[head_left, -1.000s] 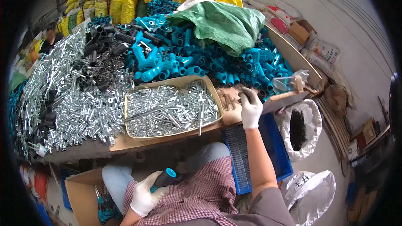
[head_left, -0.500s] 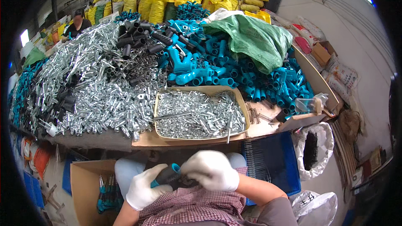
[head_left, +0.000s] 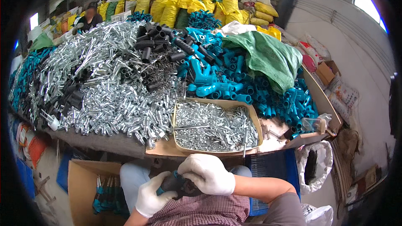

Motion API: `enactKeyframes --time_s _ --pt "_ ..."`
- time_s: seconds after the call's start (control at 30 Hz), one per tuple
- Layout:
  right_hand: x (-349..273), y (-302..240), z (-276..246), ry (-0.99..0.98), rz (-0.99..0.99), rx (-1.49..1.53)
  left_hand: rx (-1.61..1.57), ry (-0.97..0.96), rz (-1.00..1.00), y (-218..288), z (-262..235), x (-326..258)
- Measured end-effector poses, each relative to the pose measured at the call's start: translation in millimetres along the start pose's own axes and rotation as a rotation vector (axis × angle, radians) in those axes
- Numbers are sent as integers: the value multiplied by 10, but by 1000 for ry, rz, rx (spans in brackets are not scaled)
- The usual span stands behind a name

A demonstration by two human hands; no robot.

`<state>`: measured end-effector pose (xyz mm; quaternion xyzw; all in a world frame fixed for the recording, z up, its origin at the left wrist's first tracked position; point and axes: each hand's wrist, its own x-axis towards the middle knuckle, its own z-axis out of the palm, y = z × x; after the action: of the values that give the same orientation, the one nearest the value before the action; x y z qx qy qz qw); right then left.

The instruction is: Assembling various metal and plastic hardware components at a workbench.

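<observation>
At the lower centre of the frame, the white-gloved right grip (head_left: 208, 175) covers one end of the dark cylindrical piece with turquoise edging (head_left: 171, 182); whether its curled fingertips pinch anything cannot be told. The white-gloved left grip (head_left: 154, 195) hides part of the other end. The right forearm (head_left: 261, 187) masks some of the blue plastic crate (head_left: 295, 165). The bottom edge cuts off the tan cardboard box (head_left: 78, 192), lower left, and the white sack (head_left: 319, 216), lower right. The smallest silvery metal pieces (head_left: 190, 121), centre, are indistinct.
</observation>
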<state>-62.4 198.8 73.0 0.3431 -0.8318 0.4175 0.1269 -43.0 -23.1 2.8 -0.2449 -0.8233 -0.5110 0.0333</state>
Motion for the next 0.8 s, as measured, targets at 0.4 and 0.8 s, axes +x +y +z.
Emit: enactKeyframes --time_s 0.4,0.8 --pt "619 49 24 -529 309 25 -53 128 6 -201 -142 -53" --pt "1452 1822 -1071 -203 552 -1144 -52 182 -25 -117 -170 -177"
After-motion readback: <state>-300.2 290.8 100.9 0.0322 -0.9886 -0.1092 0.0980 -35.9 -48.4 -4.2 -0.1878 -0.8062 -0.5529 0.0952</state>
